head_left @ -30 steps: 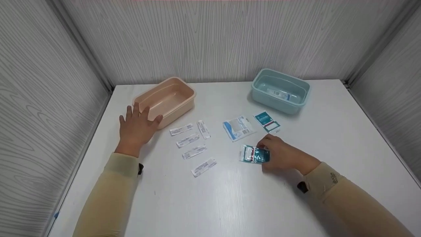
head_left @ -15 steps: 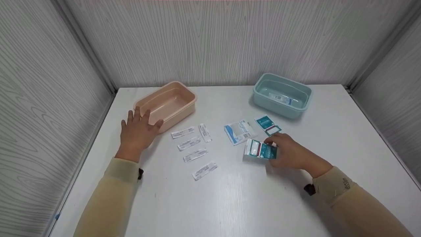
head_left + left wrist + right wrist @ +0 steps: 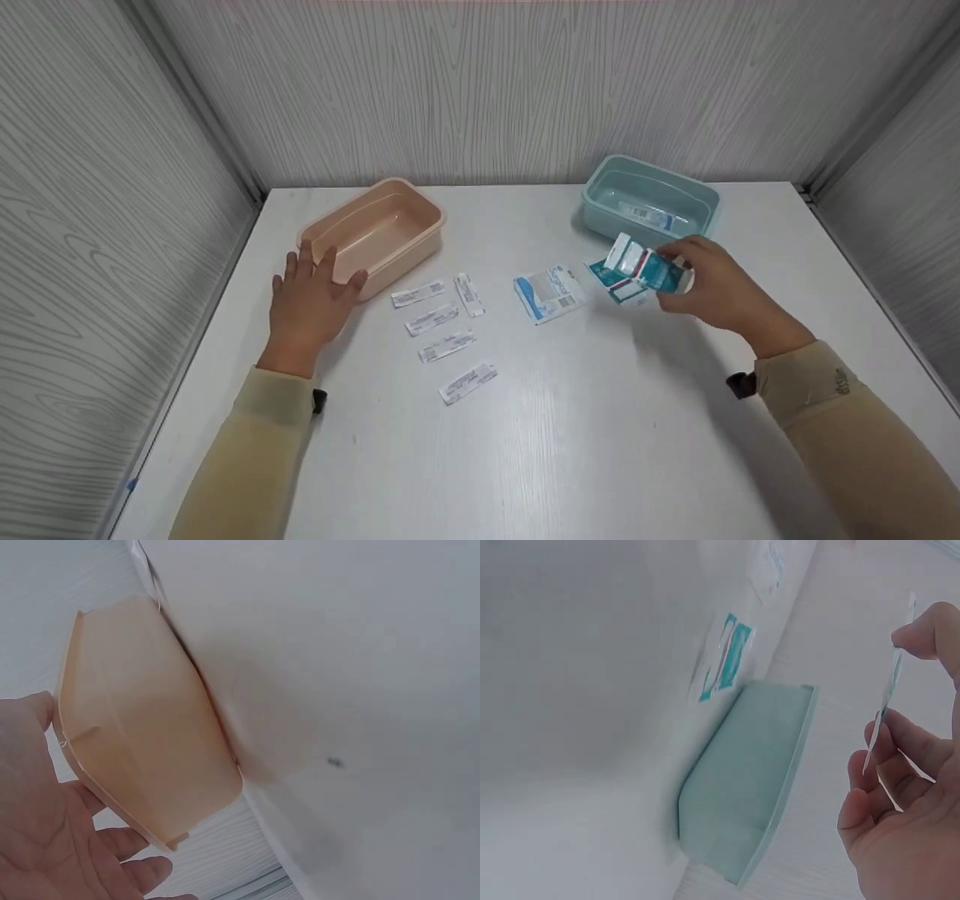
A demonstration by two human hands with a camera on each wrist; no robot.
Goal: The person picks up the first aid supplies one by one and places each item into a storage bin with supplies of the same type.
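My left hand [image 3: 309, 319] rests on the near left end of a peach plastic box [image 3: 409, 261], fingers spread and fairly straight over its rim. In the left wrist view, the thumb and fingertips lie along that rim. Between thumb and fingers, my right hand [image 3: 718, 292] pinches a thin teal-and-white packet [image 3: 654, 268] in the air, just in front of a blue-green plastic box [image 3: 626, 222]. The right wrist view shows the held packet [image 3: 889, 686] edge-on. Beneath it in the head view, partly covered, a similar teal packet [image 3: 733, 656] lies on the table.
Inside the blue-green box lies a clear packet [image 3: 646, 216] with blue print. A white-and-blue packet [image 3: 551, 294] is flat on the white table [image 3: 525, 450]. Several narrow white paper sachets [image 3: 447, 346] lie near the peach box. Grey wood-grain panels [image 3: 495, 90] stand around the table.
My right hand has carried the teal packet up and to the right, from over the table to the front of the blue-green box. My left hand stays on the peach box.
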